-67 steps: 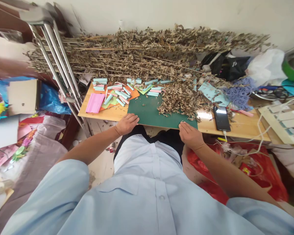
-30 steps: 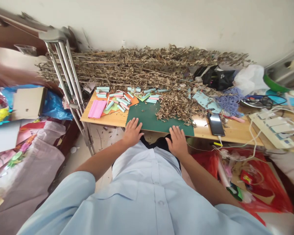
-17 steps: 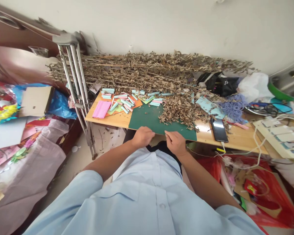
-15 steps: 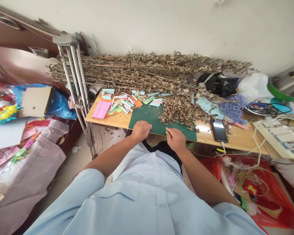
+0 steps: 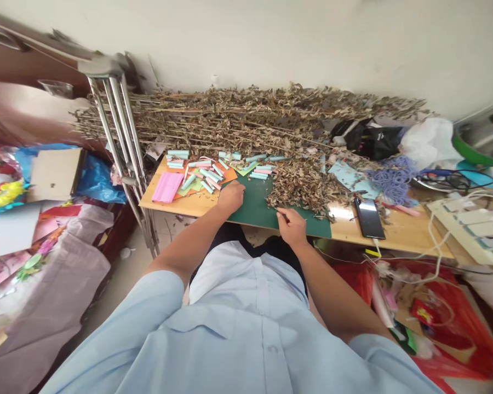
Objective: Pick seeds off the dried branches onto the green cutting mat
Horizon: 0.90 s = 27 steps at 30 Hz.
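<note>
My left hand (image 5: 231,197) rests with curled fingers at the left side of a green mat (image 5: 252,203); what its fingers hold, if anything, is hidden. At the mat's front edge is my right hand (image 5: 292,225), fingers bent and thumb close to the index finger. Whatever it might pinch is too small to name. Just beyond it lies a heap of dry crumbled leaves (image 5: 302,186). Several pale blue and pink paper rolls (image 5: 209,176) lie beyond my left hand, some on orange and green paper sheets. A stack of pink paper (image 5: 167,187) is farther left.
Dried leafy stalks (image 5: 230,117) stretch along the wall. On the right are a phone (image 5: 368,218) on a cable, blue yarn (image 5: 392,178) and a power strip (image 5: 468,227). Metal crutches (image 5: 121,126) stand at the table's left end. A red bag (image 5: 472,323) sits below right.
My left hand has moved forward and slightly left, from the mat's front edge onto its left side. My right hand has shifted only slightly. The view has tilted a little.
</note>
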Motion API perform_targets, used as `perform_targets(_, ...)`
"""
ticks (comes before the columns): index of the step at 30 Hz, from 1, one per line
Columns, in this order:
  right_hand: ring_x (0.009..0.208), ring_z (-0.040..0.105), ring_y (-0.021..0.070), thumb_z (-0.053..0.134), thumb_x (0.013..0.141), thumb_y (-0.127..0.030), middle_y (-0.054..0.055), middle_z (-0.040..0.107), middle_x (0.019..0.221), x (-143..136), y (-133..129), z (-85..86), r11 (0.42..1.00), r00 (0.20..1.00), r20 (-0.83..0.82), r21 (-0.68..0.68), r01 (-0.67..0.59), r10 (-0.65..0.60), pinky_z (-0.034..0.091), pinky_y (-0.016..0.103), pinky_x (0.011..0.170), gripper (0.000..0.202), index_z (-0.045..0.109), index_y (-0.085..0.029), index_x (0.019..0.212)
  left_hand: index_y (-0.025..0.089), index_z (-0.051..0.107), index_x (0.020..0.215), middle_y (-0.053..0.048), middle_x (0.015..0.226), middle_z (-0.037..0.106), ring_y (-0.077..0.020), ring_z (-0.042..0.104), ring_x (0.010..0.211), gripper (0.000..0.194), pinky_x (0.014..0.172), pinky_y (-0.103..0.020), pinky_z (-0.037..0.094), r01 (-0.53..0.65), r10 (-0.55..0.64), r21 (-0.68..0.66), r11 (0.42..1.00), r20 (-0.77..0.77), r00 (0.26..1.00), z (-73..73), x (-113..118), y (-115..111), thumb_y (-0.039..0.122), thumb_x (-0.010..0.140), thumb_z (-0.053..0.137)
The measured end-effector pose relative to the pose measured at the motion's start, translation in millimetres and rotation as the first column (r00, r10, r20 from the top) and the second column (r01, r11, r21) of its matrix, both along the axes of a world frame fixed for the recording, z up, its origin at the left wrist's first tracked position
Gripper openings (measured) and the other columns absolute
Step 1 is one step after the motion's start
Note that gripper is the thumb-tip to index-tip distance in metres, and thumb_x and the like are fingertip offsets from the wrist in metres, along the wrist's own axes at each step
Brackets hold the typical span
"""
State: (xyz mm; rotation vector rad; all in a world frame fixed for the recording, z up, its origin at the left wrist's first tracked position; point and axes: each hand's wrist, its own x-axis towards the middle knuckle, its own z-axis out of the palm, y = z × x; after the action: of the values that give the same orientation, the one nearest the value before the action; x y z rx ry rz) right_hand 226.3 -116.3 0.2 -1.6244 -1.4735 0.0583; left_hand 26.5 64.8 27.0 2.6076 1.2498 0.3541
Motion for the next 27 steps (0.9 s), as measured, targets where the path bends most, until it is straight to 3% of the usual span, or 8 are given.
perform_targets(7,0.087,0.071,0.0216,0.056,0.097,-0.027,0.007,0.076,0.097,-2,-3,1.2,1.000,0.999,-0.045,0.010,0.002,-0.001,0.059,0.037,0.084,0.021,0.075,-0.022,0.104,0.017,0.069,0.116,-0.013,0.115,0.062,-0.0236,0.061,0.105,0.028,0.094,-0.034,0.050,0.004,-0.004,-0.005,1.000,-0.031,1.000,2.0,-4,6,0.021,0.096,0.049)
perform_targets(15,0.090,0.072,0.0221,0.056,0.096,-0.027,0.008,0.077,0.098,-2,-3,0.4,1.000,0.998,-0.061,0.023,-0.007,0.009,0.059,0.038,0.085,0.021,0.075,-0.022,0.101,0.015,0.071,0.107,-0.015,0.116,0.059,-0.0254,0.062,0.099,0.029,0.084,-0.036,0.050,0.019,-0.023,-0.021,1.000,-0.169,0.985,12.2,5,7,0.028,0.099,0.046)
perform_targets(19,0.091,0.072,0.0222,0.056,0.096,-0.026,0.008,0.077,0.098,-3,-3,0.8,1.000,0.998,-0.056,0.030,-0.006,0.008,0.059,0.038,0.086,0.020,0.075,-0.023,0.101,0.017,0.070,0.108,-0.016,0.119,0.058,-0.0284,0.059,0.105,0.030,0.084,-0.039,0.048,0.073,-0.063,0.050,0.996,-0.181,0.981,6.3,3,7,0.022,0.098,0.042)
perform_targets(23,0.089,0.073,0.0216,0.057,0.096,-0.024,0.007,0.077,0.097,-3,-3,1.2,0.999,0.999,-0.054,0.049,-0.004,0.007,0.059,0.037,0.085,0.019,0.075,-0.022,0.101,0.017,0.069,0.102,-0.016,0.120,0.060,-0.0313,0.054,0.113,0.026,0.095,-0.045,0.044,0.086,-0.075,0.135,0.987,-0.083,0.994,-2.8,1,8,0.014,0.093,0.045)
perform_targets(27,0.089,0.072,0.0216,0.057,0.096,-0.024,0.007,0.077,0.097,-3,-4,0.3,0.999,0.999,-0.053,0.039,0.000,0.002,0.059,0.037,0.085,0.019,0.075,-0.023,0.101,0.017,0.067,0.087,-0.013,0.105,0.065,-0.0277,0.057,0.105,0.020,0.096,-0.043,0.044,0.049,-0.056,0.044,0.998,0.160,0.986,-2.5,2,16,0.014,0.091,0.048)
